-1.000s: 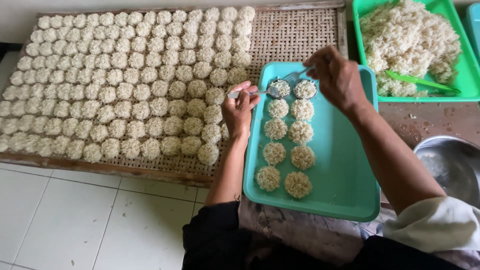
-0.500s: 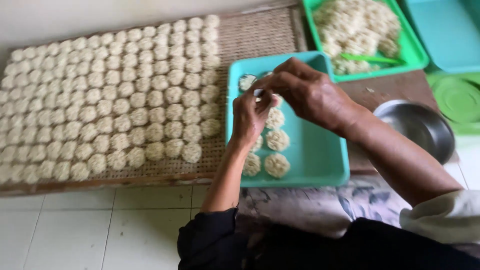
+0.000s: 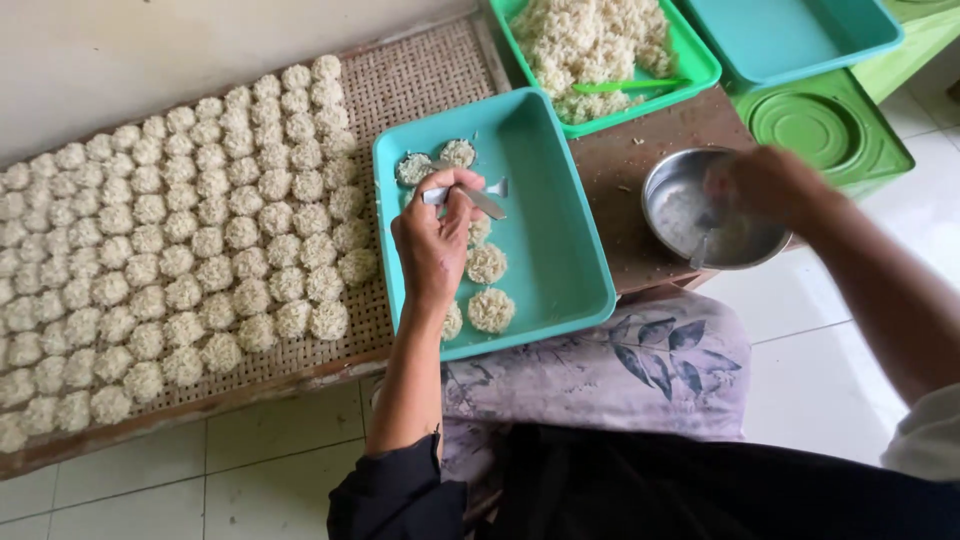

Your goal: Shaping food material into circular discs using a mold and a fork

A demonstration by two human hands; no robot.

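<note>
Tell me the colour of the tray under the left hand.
Teal tray, plain with no pattern, beneath the left hand; the head view shows it.

A woven mat [image 3: 420, 75] lies at the left, rows of rice cakes [image 3: 180, 240] on it. Just right of it, partly over its edge, sits a tray [image 3: 560, 250] with a few cakes inside; the left hand [image 3: 432, 245] hangs over these, holding a spoon [image 3: 470, 197]. Behind the tray stands a second tray [image 3: 700, 60] heaped with rice [image 3: 590, 40], and right of that a third tray [image 3: 790, 35] and a lid [image 3: 815, 125]. Right of the first tray a bowl [image 3: 712, 210] rests on a board [image 3: 625, 190], the right hand [image 3: 765, 185] over it.
</note>
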